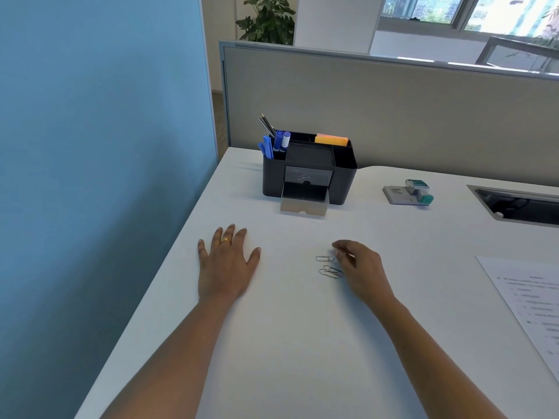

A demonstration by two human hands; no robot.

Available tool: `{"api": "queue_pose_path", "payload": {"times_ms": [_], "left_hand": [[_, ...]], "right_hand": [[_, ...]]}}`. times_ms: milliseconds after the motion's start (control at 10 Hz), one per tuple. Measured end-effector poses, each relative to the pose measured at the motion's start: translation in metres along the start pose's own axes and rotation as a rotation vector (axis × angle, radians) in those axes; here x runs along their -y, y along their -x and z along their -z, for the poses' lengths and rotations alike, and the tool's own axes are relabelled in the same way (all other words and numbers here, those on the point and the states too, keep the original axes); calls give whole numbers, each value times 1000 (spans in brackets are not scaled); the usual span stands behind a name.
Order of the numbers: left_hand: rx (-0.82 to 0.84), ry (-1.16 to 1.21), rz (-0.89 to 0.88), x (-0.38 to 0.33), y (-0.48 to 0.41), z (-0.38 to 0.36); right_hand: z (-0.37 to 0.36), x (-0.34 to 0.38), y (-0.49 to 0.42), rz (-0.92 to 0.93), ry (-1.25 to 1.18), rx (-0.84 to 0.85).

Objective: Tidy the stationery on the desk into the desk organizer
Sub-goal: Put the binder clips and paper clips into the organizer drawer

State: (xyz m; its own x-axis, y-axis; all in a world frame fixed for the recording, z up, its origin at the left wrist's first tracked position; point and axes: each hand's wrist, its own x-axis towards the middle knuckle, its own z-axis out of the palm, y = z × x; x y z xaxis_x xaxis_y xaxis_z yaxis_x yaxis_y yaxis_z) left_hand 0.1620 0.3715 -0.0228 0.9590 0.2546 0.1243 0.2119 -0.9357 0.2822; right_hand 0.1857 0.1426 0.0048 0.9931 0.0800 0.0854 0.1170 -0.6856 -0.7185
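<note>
Resting our left hand (227, 267) flat on white desk (287, 352). Our right hand (361, 269) curls by silver wire paperclips (331, 271), grip unclear; printed paper sheet (532, 300) lies rightward.

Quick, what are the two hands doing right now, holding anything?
Left hand: open, flat on the desk, holding nothing.
Right hand: fingers curled by the paper clips; whether it pinches one cannot be told.

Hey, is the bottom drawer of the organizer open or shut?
Open. The lower drawer juts out past the front of the organizer, while the upper drawer sits flush.
</note>
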Motion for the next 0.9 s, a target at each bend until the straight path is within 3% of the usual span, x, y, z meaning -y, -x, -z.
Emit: {"api": "queue_pose_path", "payload": {"times_ms": [100, 300, 500, 700, 900], "left_hand": [[1, -4, -2, 0, 0, 0], [-5, -8, -8, 0, 0, 0], [-12, 3, -16, 0, 0, -1], [-14, -8, -17, 1, 0, -2], [-15, -5, -18, 1, 0, -2]], "right_hand": [[-6, 0, 21, 2, 61, -56], [-12, 5, 24, -93, 140, 23], [-2, 22, 8, -253, 143, 202], [2, 32, 2, -264, 235, 327], [1, 26, 6, -268, 73, 260]]}}
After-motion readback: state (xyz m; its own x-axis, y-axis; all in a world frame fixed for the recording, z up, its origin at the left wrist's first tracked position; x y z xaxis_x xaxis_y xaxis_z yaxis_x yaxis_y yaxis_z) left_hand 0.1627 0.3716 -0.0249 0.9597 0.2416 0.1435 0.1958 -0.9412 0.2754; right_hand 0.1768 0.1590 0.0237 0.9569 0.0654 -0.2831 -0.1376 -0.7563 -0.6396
